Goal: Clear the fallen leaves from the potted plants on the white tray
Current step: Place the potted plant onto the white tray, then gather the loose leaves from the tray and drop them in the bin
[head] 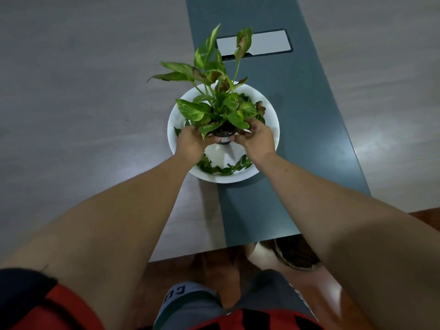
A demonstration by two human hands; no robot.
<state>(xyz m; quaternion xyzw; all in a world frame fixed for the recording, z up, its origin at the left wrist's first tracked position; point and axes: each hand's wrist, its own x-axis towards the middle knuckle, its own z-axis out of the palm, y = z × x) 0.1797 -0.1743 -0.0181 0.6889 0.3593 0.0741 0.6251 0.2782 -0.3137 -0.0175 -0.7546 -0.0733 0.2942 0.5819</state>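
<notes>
A round white tray [175, 120] sits on the table. A potted plant [215, 103] with green and yellow-speckled leaves stands in a small dark pot [225, 136] over the tray's middle. My left hand [191, 141] grips the pot from the left and my right hand [256, 136] grips it from the right. Fallen green leaves [223, 166] lie along the tray's near inner edge, and more of them [259, 107] show at the far right behind the plant. Whether the pot rests on the tray or is lifted off it I cannot tell.
The tray straddles a grey wood tabletop [83, 103] and a dark blue-grey centre strip [307, 129]. A silver cable hatch [264, 44] lies in the strip behind the plant. The table's near edge [190, 254] is close to my legs.
</notes>
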